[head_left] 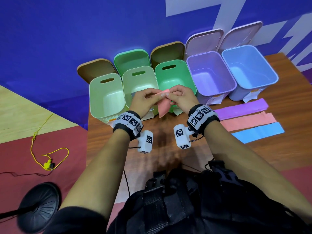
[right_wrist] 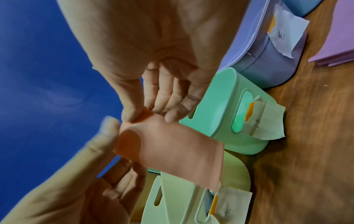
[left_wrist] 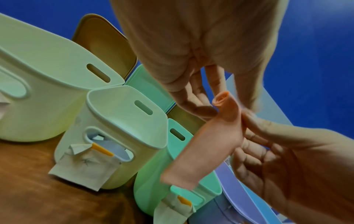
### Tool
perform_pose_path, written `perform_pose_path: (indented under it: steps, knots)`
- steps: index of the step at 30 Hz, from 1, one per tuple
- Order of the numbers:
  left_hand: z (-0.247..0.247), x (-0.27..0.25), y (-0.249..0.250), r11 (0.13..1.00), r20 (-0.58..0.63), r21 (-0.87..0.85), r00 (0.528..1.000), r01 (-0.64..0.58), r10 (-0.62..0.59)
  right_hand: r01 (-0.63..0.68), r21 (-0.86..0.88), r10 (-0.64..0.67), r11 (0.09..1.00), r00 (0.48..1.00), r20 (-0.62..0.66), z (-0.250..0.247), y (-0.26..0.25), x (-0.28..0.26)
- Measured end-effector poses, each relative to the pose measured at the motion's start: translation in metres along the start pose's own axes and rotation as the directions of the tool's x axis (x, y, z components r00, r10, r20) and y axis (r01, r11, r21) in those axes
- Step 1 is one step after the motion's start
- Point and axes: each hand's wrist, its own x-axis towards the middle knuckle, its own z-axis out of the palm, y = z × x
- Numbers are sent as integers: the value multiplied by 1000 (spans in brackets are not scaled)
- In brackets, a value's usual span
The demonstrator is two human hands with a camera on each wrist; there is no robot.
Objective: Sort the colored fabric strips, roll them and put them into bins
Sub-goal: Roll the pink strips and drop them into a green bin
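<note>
Evidently both hands hold the pink strip [head_left: 163, 105] up above the bench [head_left: 253, 157], in front of the green bins [head_left: 175, 76], so its free tail can hang while the top end is wound. The left hand [head_left: 143, 100] and right hand [head_left: 181, 97] each pinch the strip's upper end with curled fingers [left_wrist: 199, 109]. From the left wrist view the small coil already formed at that end is plain, which the head view hides; only the head view shows the purple strip [head_left: 241, 108], pink pile [head_left: 248, 121] and blue strip [head_left: 258, 132] lying flat on the right.
</note>
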Motion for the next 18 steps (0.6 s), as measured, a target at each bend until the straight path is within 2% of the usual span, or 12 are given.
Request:
perform_pose_path:
  steps: [4,9,18]
  knots:
    - [-1,1,-3,1000,2,16,1000,6,-6,-6,23,6,1000,1000,-8,1,-1,0]
    - [-1,2,-3,999,-23,37,1000,-14,15,44,47,-47,998,997,68,-3,-1,-2]
    - [1,4,-8,1000,-11,14,1000,-9,10,-10,7,11,1000,1000,-26,0,5,-1]
